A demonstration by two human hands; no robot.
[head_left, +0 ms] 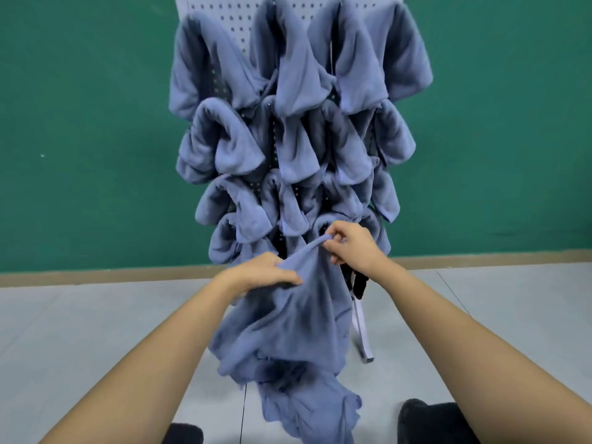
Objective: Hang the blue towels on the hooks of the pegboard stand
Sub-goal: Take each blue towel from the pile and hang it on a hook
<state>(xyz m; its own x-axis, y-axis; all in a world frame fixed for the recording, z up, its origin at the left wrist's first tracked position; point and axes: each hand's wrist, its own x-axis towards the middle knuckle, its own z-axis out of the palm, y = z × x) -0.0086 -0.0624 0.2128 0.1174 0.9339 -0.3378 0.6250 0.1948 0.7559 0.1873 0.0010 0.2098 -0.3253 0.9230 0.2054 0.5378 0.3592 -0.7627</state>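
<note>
No readable text, labels, brands or numbers anywhere: none on towels, pegboard stand, wall or floor.

L hand [262, 274], R hand [355, 245] fwd, fingers [336, 232] pinching (arms outstretched)

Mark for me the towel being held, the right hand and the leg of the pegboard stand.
held towel [288, 315], head view, on the draped middle of the cloth.
right hand [355, 248], head view, on the back of the hand.
stand leg [360, 325], head view, on the white strip beside the towel.
</note>
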